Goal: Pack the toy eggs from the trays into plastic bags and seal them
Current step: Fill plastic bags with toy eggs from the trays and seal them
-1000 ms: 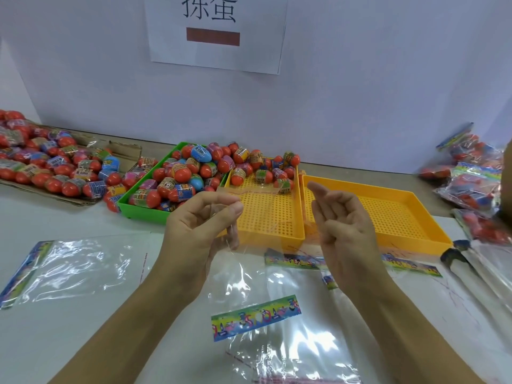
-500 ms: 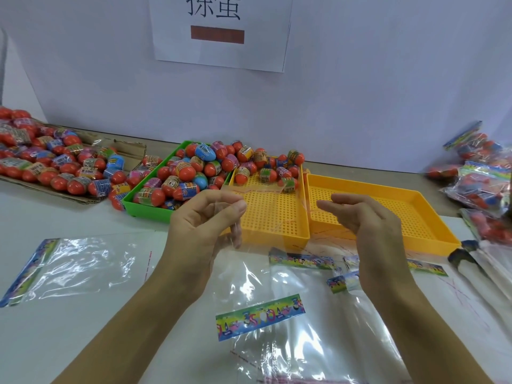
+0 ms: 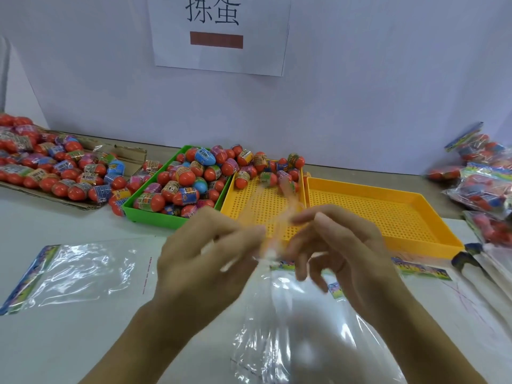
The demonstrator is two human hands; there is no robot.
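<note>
Both hands meet in front of the trays on a clear plastic bag (image 3: 299, 333) that hangs down towards me. My left hand (image 3: 205, 253) pinches the bag's top edge. My right hand (image 3: 340, 250) is against the same edge, fingers curled on the film; the contact is blurred. Toy eggs (image 3: 188, 176), mostly red with coloured wrappers, fill the green tray (image 3: 155, 216). A few more lie at the far end of the middle yellow tray (image 3: 257, 206). Nothing lies in the right yellow tray (image 3: 388, 214).
A flat plastic bag (image 3: 80, 273) with a coloured header lies on the white table at left. More eggs are heaped on a cardboard sheet (image 3: 130, 155) at far left. Filled bags (image 3: 482, 176) are stacked at far right. More flat bags lie under my hands.
My right hand has moved left from open and apart to meet my left hand at the bag's top edge. The left hand has kept its pinch on the bag.
</note>
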